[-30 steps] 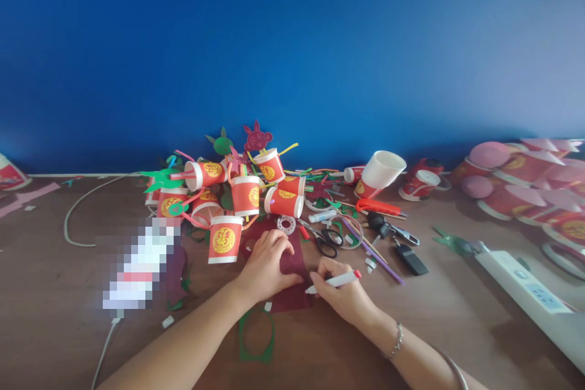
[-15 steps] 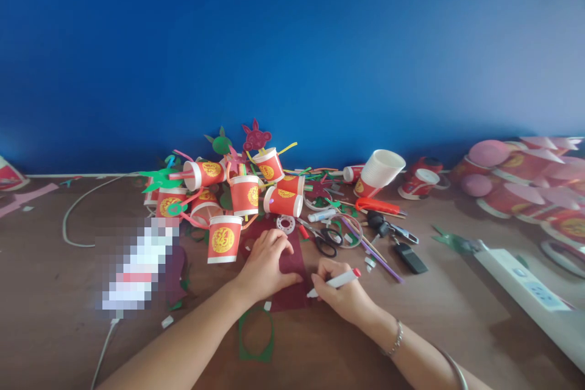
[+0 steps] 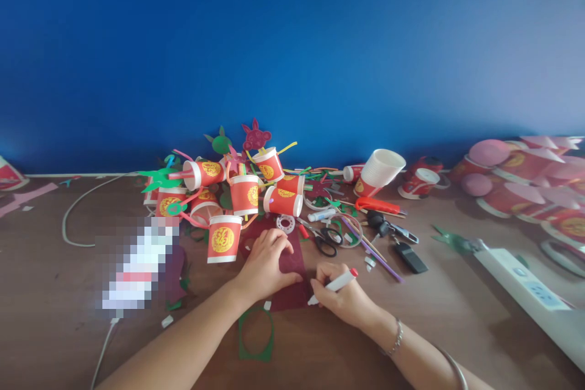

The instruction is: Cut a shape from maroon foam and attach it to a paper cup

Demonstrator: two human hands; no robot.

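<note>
A dark red sheet of paper [image 3: 292, 301] lies on the table in front of me. My left hand [image 3: 267, 262] rests on it with thumb and fingers spread apart. At the sheet's right edge, my right hand [image 3: 340, 295] grips a white marker [image 3: 340, 281] with a red end. The marker's tip points down and left, close to the paper; whether it touches I cannot tell. Just beyond my left hand are a white tape roll [image 3: 286, 223] and black-handled scissors [image 3: 328, 242]. A green paper piece with a round hole [image 3: 256, 353] lies nearer to me.
Several red paper cups [image 3: 224, 239] with straws and paper shapes pile up behind my left hand. A cup stack [image 3: 381, 167], orange cutter [image 3: 377, 205] and keys [image 3: 379, 225] sit at the back right. A power strip [image 3: 525, 283] is far right; a pixelated bright object [image 3: 141, 268] lies left.
My right hand has shifted slightly, and the marker's tip has dropped a little toward me. My left hand stays in place on the paper.
</note>
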